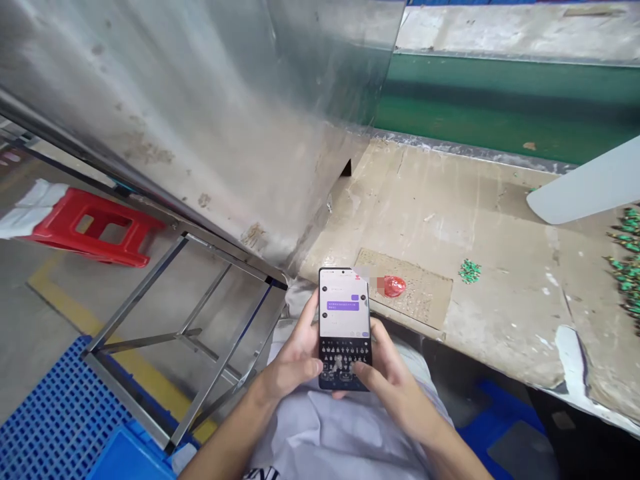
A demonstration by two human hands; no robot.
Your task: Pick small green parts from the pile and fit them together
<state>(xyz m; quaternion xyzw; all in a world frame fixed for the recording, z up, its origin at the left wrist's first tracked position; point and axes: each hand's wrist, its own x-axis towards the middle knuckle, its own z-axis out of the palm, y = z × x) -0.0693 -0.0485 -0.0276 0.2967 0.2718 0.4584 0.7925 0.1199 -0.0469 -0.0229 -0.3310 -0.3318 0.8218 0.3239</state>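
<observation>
A smartphone (344, 327) is held upright over my lap, its screen showing a chat and a dark keyboard. My left hand (299, 353) wraps round the phone's left edge, its thumb over the left of the keyboard. Round the right edge is my right hand (387, 363), with its thumb over the right side of the keys. Beyond the phone, a glossy red lump (395, 286) lies on a piece of brown board (423, 293) at the bench's edge. A small heap of green pieces (469, 271) sits to the right of the board.
The worn bench (440, 200) runs to the right, with more green pieces (627, 260) and a white rounded object (590, 183). A large metal panel (200, 107) rises at the left. Below it are a metal frame (135, 343), a red stool (100, 227) and a blue crate (125, 453).
</observation>
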